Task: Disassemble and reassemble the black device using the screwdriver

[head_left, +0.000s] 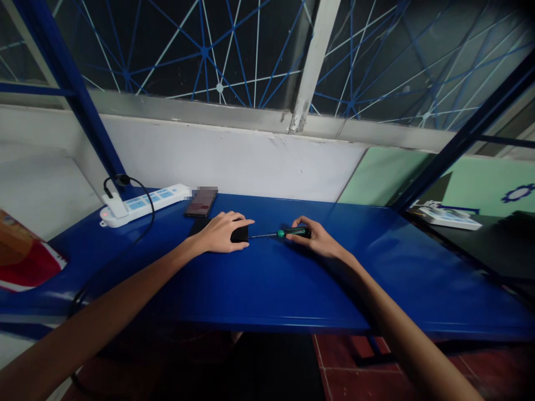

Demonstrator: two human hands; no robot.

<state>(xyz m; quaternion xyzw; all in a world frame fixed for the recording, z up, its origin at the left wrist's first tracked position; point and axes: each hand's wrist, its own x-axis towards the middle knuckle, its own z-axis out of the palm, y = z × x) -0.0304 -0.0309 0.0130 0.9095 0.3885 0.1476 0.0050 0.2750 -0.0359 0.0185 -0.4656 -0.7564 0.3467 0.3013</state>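
My left hand (223, 231) lies over a small black device (239, 232) on the blue table (276, 278), fingers curled around it and holding it down. My right hand (315, 238) grips a screwdriver (279, 233) with a green and black handle. Its thin shaft points left and the tip meets the right edge of the black device. Most of the device is hidden under my left hand.
A dark phone (202, 201) lies behind my left hand. A white power strip (142, 204) with a plugged black cable (137, 234) sits at the back left. A red and white object (25, 259) is at the far left, a white item (449, 217) at the right.
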